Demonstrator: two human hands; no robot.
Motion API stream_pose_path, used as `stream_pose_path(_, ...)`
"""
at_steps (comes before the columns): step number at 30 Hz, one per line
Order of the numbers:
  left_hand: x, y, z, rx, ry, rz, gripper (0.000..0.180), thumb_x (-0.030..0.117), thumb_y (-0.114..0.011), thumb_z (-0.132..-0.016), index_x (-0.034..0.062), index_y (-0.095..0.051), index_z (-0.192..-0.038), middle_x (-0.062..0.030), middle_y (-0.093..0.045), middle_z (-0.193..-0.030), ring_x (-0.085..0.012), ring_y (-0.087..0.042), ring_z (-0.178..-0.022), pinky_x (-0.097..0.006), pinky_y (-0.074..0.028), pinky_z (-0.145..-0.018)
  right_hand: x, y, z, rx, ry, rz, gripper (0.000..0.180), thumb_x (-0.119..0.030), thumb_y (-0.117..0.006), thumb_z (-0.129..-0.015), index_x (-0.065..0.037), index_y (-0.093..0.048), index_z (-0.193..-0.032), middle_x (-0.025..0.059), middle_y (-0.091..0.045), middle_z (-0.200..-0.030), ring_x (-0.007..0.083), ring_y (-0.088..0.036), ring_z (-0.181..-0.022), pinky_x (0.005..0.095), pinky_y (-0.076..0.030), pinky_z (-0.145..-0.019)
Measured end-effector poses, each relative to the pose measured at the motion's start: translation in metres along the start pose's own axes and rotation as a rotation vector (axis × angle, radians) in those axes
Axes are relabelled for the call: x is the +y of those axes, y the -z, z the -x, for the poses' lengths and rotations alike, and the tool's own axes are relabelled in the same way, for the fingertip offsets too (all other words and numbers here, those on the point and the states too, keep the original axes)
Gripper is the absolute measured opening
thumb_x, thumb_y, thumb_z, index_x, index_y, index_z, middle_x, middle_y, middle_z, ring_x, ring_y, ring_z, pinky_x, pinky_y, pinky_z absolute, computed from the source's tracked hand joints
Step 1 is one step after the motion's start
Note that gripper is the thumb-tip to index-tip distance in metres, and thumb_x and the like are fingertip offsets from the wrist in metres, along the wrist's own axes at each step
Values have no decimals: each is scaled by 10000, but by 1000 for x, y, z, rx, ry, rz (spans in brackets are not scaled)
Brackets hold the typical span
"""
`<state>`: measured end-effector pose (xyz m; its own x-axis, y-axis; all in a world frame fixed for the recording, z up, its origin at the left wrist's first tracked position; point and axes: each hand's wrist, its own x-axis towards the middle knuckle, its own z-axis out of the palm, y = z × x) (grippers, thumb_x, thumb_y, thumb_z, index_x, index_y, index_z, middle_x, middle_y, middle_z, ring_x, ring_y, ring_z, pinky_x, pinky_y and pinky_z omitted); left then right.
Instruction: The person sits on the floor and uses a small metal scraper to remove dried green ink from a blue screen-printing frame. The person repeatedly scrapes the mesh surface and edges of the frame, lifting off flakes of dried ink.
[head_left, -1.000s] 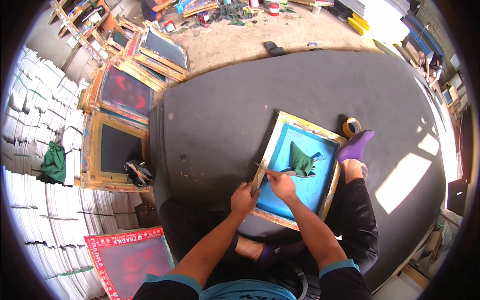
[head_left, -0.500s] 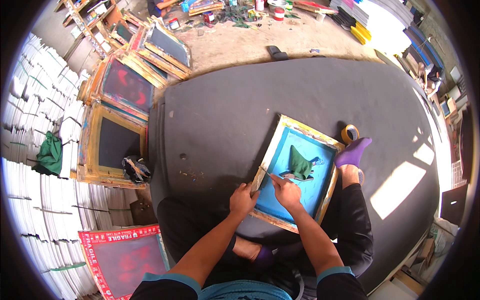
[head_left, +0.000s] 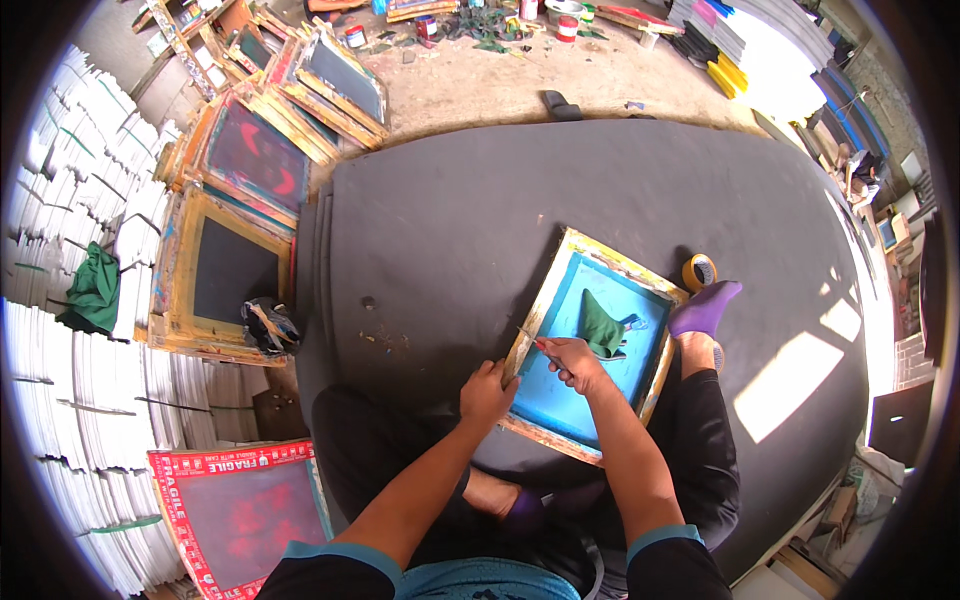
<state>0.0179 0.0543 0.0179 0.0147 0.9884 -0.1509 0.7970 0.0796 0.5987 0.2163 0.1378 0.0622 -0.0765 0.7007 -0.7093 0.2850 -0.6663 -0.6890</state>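
"What's different?"
"My right hand (head_left: pixel 575 365) has turned: half a second ago it covered the handle of my slim tool (head_left: pixel 541 345); now red shows beyond my knuckles."
"And the grip?"
"Right fingers wrapped around the tool, its tip at the left bar (head_left: pixel 549 288) of the screen (head_left: pixel 622 266); whether it touches, I can't tell. My left hand (head_left: pixel 487 390) pinches that bar by the near-left corner, so I'd judge the work is braced for the new angle."
"Where's the screen?"
"Askew on the dark sheet (head_left: pixel 450 240), toward its near edge, green cloth (head_left: pixel 600 322) inside the frame."
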Motion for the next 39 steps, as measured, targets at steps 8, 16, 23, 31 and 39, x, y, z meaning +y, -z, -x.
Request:
stream_pose_path(8, -1, -5, 1, 12, -13, -1, 516, 389, -734, -928, 40, -666, -1303, -139, -659, -1141, -367, -692, -1043, -492, -575, -892, 24, -13, 38, 451, 416, 684, 260, -304, -677, -1005, -269, -790, -1237, 159, -784, -1058, 371, -758, -927, 498, -589, -810)
stream_pose_path(16, -1, -3, 0, 37, -23, -8, 531, 392, -736, -922, 29, -660, -1303, -149, -664, -1160, -369, -692, -1052, -484, -577, -892, 34, -19, 23, 540, 448, 867, 261, -291, -654, -1015, -294, -767, -1250, 127, -785, -964, 364, -754, -845, 504, -594, -744)
stream_pose_path(23, -2, -4, -2, -17, -14, -16, 529, 394, -729, -929, 28, -663, -1304, -140, -666, -1149, -359, -691, -1052, -471, -576, -893, 19, -24, 26, 492, 412, 1067, 321, -262, -624, -1011, -278, -733, -1313, 159, -750, -935, 372, -765, -875, 527, -603, -722)
stream_pose_path(31, -4, -5, -1, -20, -26, -11, 517, 385, -727, -933, 30, -663, -1304, -138, -667, -1131, -358, -694, -1041, -473, -572, -893, 20, -20, 19, 434, 382, 756, 310, -228, -637, -994, -219, -762, -1277, 179, -768, -950, 376, -758, -910, 511, -604, -779)
stream_pose_path(39, 2, -1, -4, -23, -31, -18, 497, 360, -724, -936, 20, -662, -1293, -144, -666, -1119, -367, -692, -1035, -478, -565, -894, 68, -2, -18, 396, 648, 404, 269, -225, -709, -984, -232, -791, -1240, 171, -767, -928, 371, -739, -867, 457, -589, -773)
